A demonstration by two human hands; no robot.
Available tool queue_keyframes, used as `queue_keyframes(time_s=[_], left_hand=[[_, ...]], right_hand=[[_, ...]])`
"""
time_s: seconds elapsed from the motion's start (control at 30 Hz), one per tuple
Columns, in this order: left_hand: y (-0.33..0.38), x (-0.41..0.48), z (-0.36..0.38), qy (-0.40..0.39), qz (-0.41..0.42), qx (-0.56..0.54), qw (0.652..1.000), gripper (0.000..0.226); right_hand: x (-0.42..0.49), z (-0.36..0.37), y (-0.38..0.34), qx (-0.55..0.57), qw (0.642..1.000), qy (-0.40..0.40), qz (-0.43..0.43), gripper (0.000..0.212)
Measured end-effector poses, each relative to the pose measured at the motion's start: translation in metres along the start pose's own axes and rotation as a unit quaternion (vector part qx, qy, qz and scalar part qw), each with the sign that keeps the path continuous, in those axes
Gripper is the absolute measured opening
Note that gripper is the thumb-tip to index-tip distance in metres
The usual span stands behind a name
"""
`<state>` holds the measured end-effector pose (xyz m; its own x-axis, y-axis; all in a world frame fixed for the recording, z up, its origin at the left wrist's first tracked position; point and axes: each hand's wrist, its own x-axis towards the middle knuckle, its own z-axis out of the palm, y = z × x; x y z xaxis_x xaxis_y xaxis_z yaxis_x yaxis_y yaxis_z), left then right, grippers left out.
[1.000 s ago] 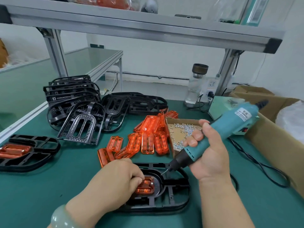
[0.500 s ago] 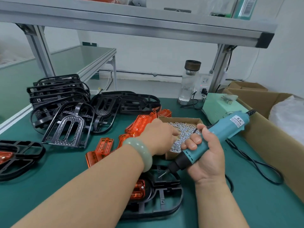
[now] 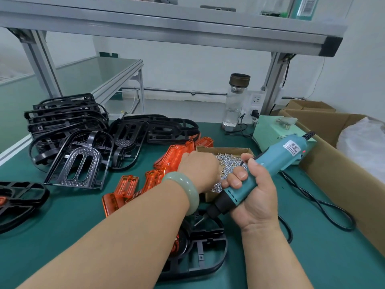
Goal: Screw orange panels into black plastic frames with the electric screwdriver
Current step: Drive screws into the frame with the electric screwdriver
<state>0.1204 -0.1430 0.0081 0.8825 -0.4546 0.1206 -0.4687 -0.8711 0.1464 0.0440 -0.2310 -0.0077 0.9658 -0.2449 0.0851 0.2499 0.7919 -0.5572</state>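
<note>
My right hand (image 3: 256, 190) grips the teal electric screwdriver (image 3: 289, 152), its bit pointing down-left over the black plastic frame (image 3: 200, 259) at the near edge of the table. My left forearm hides most of the orange panel (image 3: 176, 245) set in that frame. My left hand (image 3: 198, 167) reaches into the small cardboard box of screws (image 3: 227, 159), just left of the screwdriver. Its fingers dip among the screws and are hidden behind the back of the hand.
Loose orange panels (image 3: 126, 185) lie left of the screw box. Black frames (image 3: 68, 124) are stacked at the back left, one assembled frame (image 3: 18, 202) at the left edge. A water bottle (image 3: 235, 103), the power unit (image 3: 268, 130), a large cardboard box (image 3: 333, 167) and the cable (image 3: 325, 209) fill the right.
My left hand left the orange panel in the frame and moved up and right into the screw box. The right hand kept the screwdriver over the frame.
</note>
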Motion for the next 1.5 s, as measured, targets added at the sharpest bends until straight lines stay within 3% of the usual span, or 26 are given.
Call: queue_keyframes(time_s=[0.07, 0.17, 0.33, 0.67, 0.8, 1.0, 1.13, 1.3, 1.5], left_hand=[[-0.004, -0.005, -0.006, 0.033, -0.017, -0.14, 0.989, 0.011], [-0.012, -0.015, -0.015, 0.111, -0.078, -0.304, 0.943, 0.011], [-0.033, -0.047, -0.025, 0.15, -0.178, -0.533, 0.813, 0.015], [-0.066, -0.131, -0.018, 0.197, -0.226, -0.714, 0.633, 0.018], [-0.07, -0.155, -0.007, 0.224, -0.219, -0.752, 0.579, 0.01], [-0.06, -0.161, 0.002, 0.179, -0.196, -0.776, 0.572, 0.012], [-0.054, -0.159, 0.004, 0.154, -0.185, -0.756, 0.609, 0.025], [-0.047, -0.154, 0.007, 0.159, -0.204, -0.685, 0.681, 0.02], [-0.046, -0.152, 0.006, 0.125, -0.197, -0.675, 0.7, 0.019]], right_hand=[[0.0, -0.001, 0.0, -0.004, 1.0, -0.004, 0.001, 0.011], [0.0, -0.002, -0.001, -0.001, 1.0, -0.005, -0.002, 0.01], [-0.001, -0.002, 0.0, 0.036, 0.999, -0.001, -0.003, 0.009], [-0.007, 0.004, 0.006, 0.063, 0.998, 0.0, -0.012, 0.007], [-0.01, 0.007, 0.01, 0.077, 0.997, 0.004, -0.019, 0.006], [-0.014, 0.011, 0.016, 0.095, 0.995, 0.023, -0.034, 0.006], [-0.016, 0.014, 0.019, 0.1, 0.994, 0.035, -0.041, 0.006], [-0.018, 0.02, 0.024, 0.118, 0.99, 0.056, -0.054, 0.009], [-0.02, 0.021, 0.025, 0.133, 0.985, 0.085, -0.064, 0.011]])
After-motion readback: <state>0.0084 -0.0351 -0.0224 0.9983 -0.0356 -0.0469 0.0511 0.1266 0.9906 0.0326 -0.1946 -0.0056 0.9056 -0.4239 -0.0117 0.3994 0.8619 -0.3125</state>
